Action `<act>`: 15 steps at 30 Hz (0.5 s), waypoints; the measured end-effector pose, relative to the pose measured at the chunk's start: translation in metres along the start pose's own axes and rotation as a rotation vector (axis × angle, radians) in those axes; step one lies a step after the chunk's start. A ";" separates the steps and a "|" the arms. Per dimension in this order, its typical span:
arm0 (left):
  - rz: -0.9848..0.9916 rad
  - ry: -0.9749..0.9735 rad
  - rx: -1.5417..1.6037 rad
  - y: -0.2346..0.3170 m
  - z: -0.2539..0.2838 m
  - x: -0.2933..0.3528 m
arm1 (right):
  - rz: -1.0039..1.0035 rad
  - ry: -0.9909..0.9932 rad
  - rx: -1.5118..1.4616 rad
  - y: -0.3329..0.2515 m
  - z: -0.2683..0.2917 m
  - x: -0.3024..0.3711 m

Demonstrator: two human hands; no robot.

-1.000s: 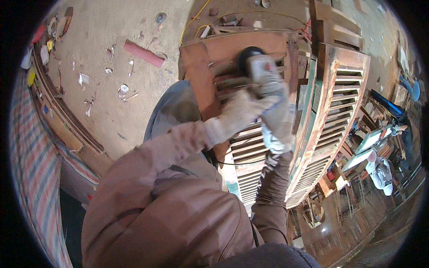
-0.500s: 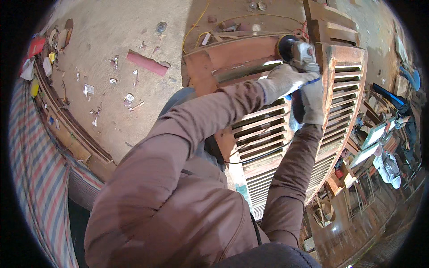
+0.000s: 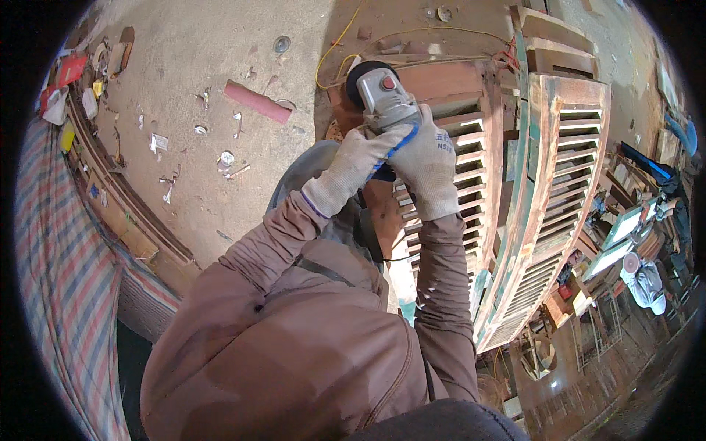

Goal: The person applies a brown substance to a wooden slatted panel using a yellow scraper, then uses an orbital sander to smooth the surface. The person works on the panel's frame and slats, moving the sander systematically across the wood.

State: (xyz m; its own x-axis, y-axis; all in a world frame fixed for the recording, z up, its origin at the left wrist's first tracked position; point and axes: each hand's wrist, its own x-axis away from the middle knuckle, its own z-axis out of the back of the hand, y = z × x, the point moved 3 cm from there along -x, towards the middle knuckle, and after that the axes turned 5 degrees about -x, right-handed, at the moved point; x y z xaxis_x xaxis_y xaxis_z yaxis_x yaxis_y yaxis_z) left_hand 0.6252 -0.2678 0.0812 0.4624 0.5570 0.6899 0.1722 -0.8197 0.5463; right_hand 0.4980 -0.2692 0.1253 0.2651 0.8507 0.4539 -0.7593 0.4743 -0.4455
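Both my hands wear pale knit work gloves and are closed around an angle grinder [image 3: 387,99] with a grey head. My left hand [image 3: 351,163] grips it from the left, and my right hand [image 3: 429,163] wraps its body from the right. The grinder's dark disc guard points away from me, over the far left corner of a wooden louvered shutter [image 3: 478,92]. Whether the disc touches the wood is hidden. Beside it on the right stands a second louvered shutter [image 3: 544,147], with green paint along its edge and bare, sanded wood.
A yellow cord [image 3: 334,45] runs over the floor beyond the shutters. A dusty pink strip [image 3: 257,101] and scraps lie on the floor to the left. A striped sheet [image 3: 62,279] hangs at the far left. Tools and wood pieces [image 3: 625,228] crowd the right side.
My hands have carried the grinder left, from the near shutter's far right corner to its far left corner. My left arm is now bent closer to my body.
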 end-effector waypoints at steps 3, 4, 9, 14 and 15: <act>-0.016 0.057 -0.047 0.004 -0.015 -0.012 | -0.037 -0.004 -0.013 0.013 0.010 -0.012; -0.058 -0.031 -0.062 0.002 -0.023 -0.026 | -0.074 0.006 -0.032 0.027 0.013 -0.017; -0.129 -0.190 -0.122 -0.012 -0.033 -0.037 | -0.069 0.004 -0.172 0.059 0.009 -0.020; -0.145 -0.069 -0.231 -0.011 0.026 0.023 | -0.096 0.064 -0.157 -0.003 -0.028 0.032; -0.142 -0.135 -0.122 -0.029 0.052 0.024 | -0.125 0.065 -0.133 -0.013 -0.035 0.042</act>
State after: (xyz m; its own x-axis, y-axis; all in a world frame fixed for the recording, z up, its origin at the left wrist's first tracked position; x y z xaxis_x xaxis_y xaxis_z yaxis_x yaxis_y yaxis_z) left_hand 0.6760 -0.2374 0.0570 0.5542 0.6363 0.5367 0.1411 -0.7072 0.6928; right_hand 0.5399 -0.2318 0.1233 0.3934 0.7939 0.4636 -0.6337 0.5995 -0.4889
